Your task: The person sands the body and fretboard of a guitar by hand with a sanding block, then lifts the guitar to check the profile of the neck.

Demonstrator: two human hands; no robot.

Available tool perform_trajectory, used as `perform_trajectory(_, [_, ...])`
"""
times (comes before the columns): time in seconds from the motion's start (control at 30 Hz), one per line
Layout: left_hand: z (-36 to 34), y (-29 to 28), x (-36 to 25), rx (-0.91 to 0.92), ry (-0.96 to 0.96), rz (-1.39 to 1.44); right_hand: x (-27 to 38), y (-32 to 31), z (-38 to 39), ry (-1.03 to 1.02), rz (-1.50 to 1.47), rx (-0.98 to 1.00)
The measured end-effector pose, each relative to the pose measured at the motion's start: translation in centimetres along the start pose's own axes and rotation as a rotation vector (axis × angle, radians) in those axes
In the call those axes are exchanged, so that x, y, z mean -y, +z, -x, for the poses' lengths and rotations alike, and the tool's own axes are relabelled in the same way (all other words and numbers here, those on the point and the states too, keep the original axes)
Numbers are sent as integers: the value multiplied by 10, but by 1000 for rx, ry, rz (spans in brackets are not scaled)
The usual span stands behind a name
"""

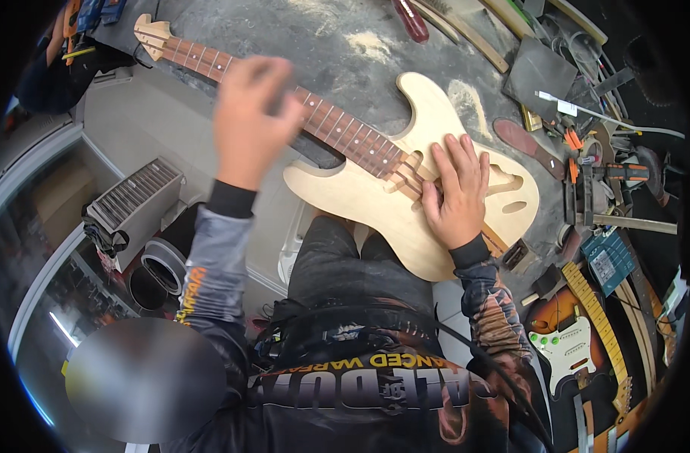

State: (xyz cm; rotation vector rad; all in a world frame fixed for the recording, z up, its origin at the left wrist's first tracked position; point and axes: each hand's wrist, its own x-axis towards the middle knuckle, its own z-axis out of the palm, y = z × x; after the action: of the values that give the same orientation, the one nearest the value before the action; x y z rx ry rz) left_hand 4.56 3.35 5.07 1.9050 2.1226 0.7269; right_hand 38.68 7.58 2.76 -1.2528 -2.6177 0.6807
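Observation:
An unfinished electric guitar lies across the workbench, its pale bare-wood body (360,198) toward the right and its neck (343,134) running up to the left. The neck has a dark fretted fingerboard and ends in a light wood headstock (153,38). My right hand (460,192) rests flat on the body beside the neck joint, fingers stretched out. Routed cavities show around it, and its palm covers part of the body. Over the middle of the neck is my left hand (253,121), smeared by motion. Whether it touches the fingerboard I cannot tell.
Clamps and hand tools crowd the right side of the dusty grey bench (315,45). A white cable (624,124) crosses there. At lower right lies a sunburst guitar with a white pickguard (568,351). A dark red handle (411,21) lies at the far edge.

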Motion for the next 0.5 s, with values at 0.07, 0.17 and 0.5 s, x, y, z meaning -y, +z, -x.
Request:
perform_trajectory(0.07, [-4,-4,8,-96,-94,-103,-2,-1,2,-2,-8,-2])
perform_trajectory(0.17, [23,47,-94,76,40,230,-5,3,4,11,-7,-3])
perform_trajectory(0.5, [20,45,-78,12,-2,186,-3,2,-1,11,-10,-1])
